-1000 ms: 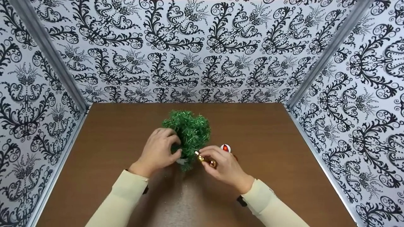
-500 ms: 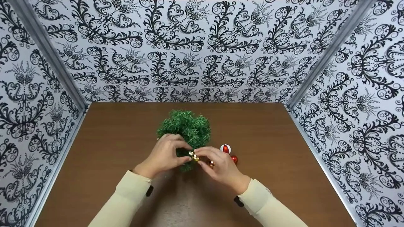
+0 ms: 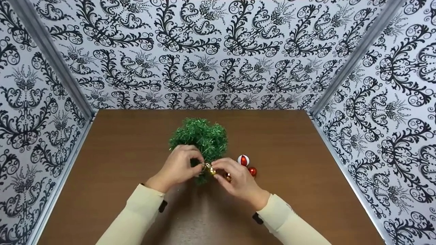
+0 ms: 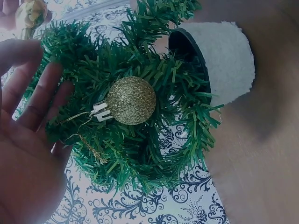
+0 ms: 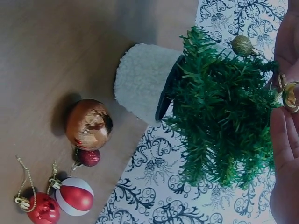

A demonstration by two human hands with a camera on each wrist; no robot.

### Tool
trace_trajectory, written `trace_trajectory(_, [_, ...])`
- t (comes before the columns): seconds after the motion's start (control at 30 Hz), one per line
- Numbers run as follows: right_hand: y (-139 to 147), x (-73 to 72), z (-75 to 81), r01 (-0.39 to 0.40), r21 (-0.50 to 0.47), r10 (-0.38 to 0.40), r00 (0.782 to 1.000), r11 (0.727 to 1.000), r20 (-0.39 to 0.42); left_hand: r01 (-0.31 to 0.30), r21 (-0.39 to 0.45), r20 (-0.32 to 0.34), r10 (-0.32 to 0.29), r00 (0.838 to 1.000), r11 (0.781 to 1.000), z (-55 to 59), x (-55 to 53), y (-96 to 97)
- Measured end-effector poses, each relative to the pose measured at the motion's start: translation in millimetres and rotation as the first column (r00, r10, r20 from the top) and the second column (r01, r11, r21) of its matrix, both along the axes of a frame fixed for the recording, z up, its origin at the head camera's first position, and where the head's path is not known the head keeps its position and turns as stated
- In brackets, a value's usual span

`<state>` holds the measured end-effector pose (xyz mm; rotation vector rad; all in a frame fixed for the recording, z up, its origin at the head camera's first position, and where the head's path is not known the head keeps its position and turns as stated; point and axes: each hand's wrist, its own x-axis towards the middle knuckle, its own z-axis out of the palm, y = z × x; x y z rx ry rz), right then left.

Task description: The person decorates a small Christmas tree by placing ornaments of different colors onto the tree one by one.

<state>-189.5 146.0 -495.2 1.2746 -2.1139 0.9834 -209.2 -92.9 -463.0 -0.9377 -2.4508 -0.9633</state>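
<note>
A small green artificial Christmas tree (image 3: 202, 136) with a white fleecy pot (image 5: 145, 81) stands before me. In the head view, my right hand (image 3: 240, 180) pinches a small shiny gold bauble (image 3: 212, 171) in front of the tree. My left hand (image 3: 178, 168) pinches the bauble's hanging loop at its cap, thumb and index finger together. The left wrist view shows the other left fingers (image 4: 44, 93) extended beside the branches. Hanging on the tree there is a glittery gold bauble (image 4: 132, 100) with a white cap and gold thread.
On the brown table (image 3: 289, 143), right of the tree, lie a red-and-white bauble (image 3: 243, 160), a red bauble (image 3: 252, 171) and a larger copper-gold bauble (image 5: 88, 124). Beside the copper one is a small dark red bauble (image 5: 88, 157). Patterned walls (image 3: 204, 68) enclose the back and sides.
My left hand has moved right from the tree's left side to the gold bauble's loop. My right hand has shifted the bauble slightly left, uncovering the red bauble on the table.
</note>
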Motion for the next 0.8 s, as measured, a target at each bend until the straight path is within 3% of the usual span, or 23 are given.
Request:
trace_trajectory(0.17, [1,1.7,-8.1,0.038,0.001,-0.038,0.999,0.999,0.028,-0.043,0.028,-0.006,0.043,0.999,0.999,-1.0,1.1,-0.1])
trace_trajectory(0.3, [1,5.1,-15.4,0.064,0.014,-0.065,0.995,0.998,0.07,-0.042,0.041,-0.005,0.042,0.999,0.998,-1.6,2.2,1.2])
trace_trajectory(0.57, [-2,7.0,-20.7,0.136,0.036,-0.14,0.975,0.99,0.17,-0.04,-0.009,-0.034,0.039,0.999,0.999,2.3,4.8,5.3])
trace_trajectory(0.8, [-16,2.5,-17.4,0.294,-0.01,-0.291,0.95,0.956,0.116,-0.033,-0.029,-0.039,0.032,0.999,0.999,2.9,6.2,8.5])
